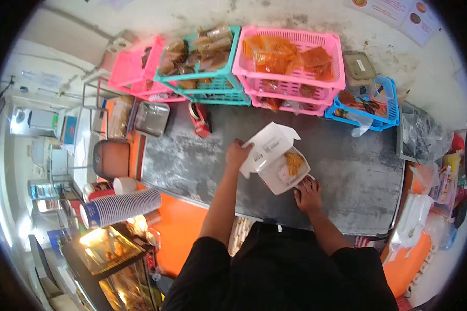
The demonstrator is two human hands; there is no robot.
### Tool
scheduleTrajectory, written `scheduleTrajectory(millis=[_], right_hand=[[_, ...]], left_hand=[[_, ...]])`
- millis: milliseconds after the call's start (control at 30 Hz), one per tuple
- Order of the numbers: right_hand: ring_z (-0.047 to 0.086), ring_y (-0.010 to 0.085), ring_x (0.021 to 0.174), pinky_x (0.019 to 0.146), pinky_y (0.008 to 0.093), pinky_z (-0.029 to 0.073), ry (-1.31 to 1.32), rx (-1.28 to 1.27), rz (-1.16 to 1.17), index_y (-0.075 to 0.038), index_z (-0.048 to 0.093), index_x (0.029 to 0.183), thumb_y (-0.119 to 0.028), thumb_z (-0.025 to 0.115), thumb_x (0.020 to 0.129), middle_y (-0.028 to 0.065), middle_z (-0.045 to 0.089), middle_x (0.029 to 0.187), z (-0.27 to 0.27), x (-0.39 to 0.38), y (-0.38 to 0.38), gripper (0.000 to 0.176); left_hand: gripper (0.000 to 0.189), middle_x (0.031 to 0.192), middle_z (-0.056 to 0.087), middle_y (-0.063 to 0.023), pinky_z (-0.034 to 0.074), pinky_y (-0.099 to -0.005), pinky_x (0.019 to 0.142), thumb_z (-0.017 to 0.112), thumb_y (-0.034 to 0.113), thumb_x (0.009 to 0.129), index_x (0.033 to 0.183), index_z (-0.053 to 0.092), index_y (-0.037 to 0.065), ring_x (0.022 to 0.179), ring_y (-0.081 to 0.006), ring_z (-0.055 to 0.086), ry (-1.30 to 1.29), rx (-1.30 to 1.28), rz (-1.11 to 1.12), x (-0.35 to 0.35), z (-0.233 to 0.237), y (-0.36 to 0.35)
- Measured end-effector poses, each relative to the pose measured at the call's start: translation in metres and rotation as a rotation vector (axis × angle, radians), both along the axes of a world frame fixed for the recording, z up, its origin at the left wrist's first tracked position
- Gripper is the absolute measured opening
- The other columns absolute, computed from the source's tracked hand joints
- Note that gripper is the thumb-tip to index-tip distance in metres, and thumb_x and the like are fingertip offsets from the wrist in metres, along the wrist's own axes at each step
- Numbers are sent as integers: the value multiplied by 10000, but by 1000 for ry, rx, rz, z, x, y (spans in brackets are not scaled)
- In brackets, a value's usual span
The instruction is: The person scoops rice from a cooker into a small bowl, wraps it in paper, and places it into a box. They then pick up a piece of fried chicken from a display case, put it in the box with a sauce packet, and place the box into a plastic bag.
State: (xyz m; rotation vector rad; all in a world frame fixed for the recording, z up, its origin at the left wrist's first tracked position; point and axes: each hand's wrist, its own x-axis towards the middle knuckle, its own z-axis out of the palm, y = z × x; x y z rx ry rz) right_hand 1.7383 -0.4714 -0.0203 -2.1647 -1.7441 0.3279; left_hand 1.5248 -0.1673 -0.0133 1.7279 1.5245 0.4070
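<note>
A white cardboard takeaway box (273, 175) sits with its lid raised on the dark metal worktop. Inside it lies a piece of golden, breaded fried food (294, 164), on one side of the printed bottom. My left hand (237, 154) pinches the left edge of the printed lid (271, 144). At the box's lower right corner, my right hand (308, 194) grips the side wall and flap, its fingers bent against the cardboard. The thumb side of that hand is partly hidden.
Pink (290, 85) and green (205, 78) baskets of packets line the back, with a blue basket (363, 106) holding scissors. A red tape dispenser (199, 119) and metal tray (152, 118) stand back left. Stacked paper cups (122, 207) lie near a lit food warmer (111, 251).
</note>
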Motion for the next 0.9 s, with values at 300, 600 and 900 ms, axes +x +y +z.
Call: scheduleTrajectory(millis=[300, 600, 900], right_hand=[[388, 354, 1378, 1135, 582, 276, 53, -79, -47, -81, 587, 1302, -380, 575, 916, 162, 477, 1440, -6, 0, -3, 488], [357, 299, 1432, 1169, 553, 253, 45, -241, -70, -154, 534, 1409, -424, 547, 933, 97, 446, 1516, -6, 3, -3, 548], [446, 314, 1341, 1105, 556, 324, 102, -65, -76, -121, 589, 1287, -373, 649, 861, 104, 528, 1414, 1, 8, -4, 498]], left_hand=[[293, 1073, 680, -141, 461, -432, 912, 749, 195, 842, 1090, 666, 64, 1008, -343, 600, -108, 693, -202, 54, 238, 34], [219, 1135, 664, -153, 469, -480, 903, 705, 197, 841, 998, 684, 45, 1031, -363, 594, 166, 953, -428, 164, 263, 143], [112, 912, 642, -89, 474, -325, 779, 546, 101, 1015, 1028, 590, -1, 824, -165, 584, -336, 696, -373, 139, 290, 61]])
